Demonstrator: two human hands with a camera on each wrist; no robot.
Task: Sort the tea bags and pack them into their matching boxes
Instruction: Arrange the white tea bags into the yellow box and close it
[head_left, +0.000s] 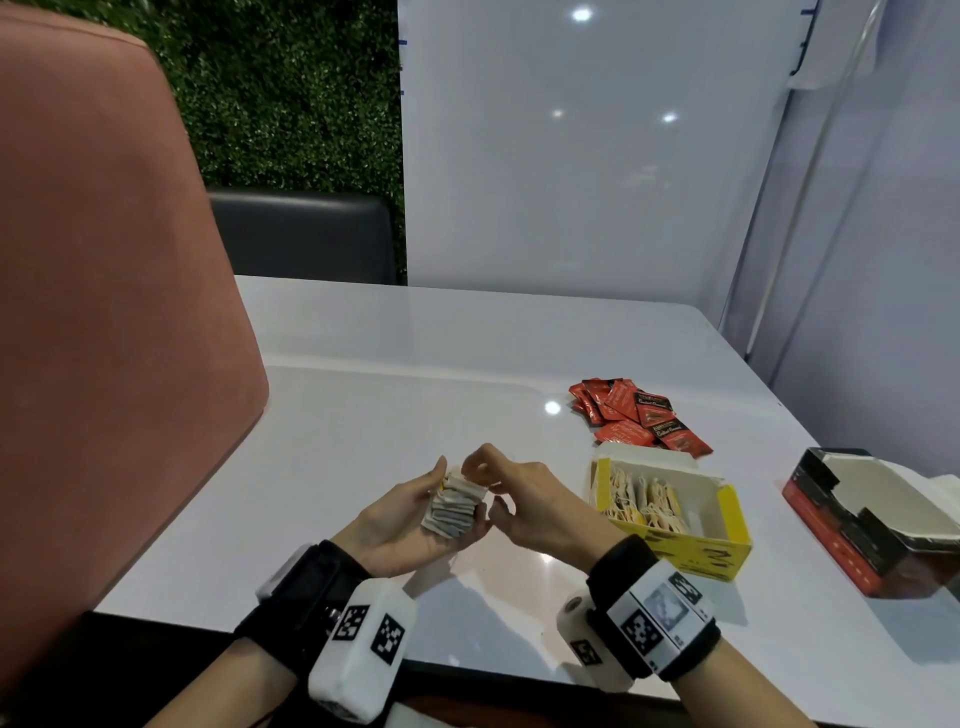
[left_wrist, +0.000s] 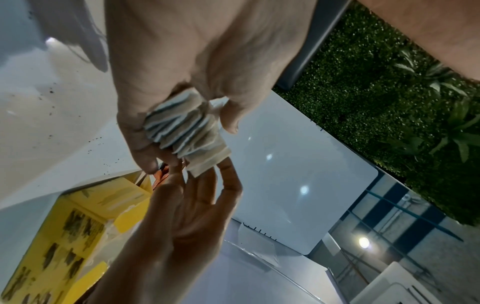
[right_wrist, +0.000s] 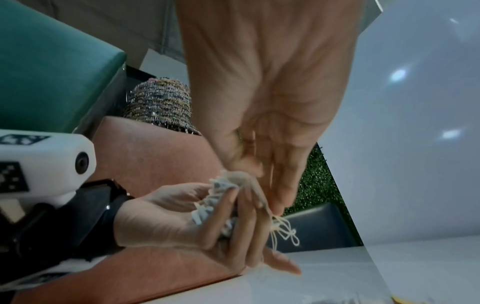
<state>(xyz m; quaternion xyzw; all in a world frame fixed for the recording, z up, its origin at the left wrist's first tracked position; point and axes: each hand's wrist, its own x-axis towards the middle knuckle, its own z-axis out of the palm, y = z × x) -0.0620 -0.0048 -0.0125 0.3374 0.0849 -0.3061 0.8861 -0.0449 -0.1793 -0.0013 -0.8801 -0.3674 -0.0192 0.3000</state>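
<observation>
My left hand (head_left: 460, 493) grips a fanned stack of pale paper tea bags (head_left: 451, 512) just above the table, thumb on one side and fingers on the other. My right hand (head_left: 485, 486) pinches the top bag at the far end of that stack (left_wrist: 182, 127). Loops of white string (right_wrist: 283, 230) dangle below the right fingertips. An open yellow box (head_left: 727, 525), part filled with the same pale bags, stands just right of my hands. A pile of red sachets (head_left: 639, 415) lies behind it. At the far right stands an open red and black box (head_left: 831, 525).
The white table (head_left: 389, 415) stretches ahead to a glossy white wall panel (head_left: 571, 156). A pink chair back (head_left: 104, 312) rises close on the left. A dark padded seat (head_left: 301, 234) and a green hedge wall are behind the table's far left.
</observation>
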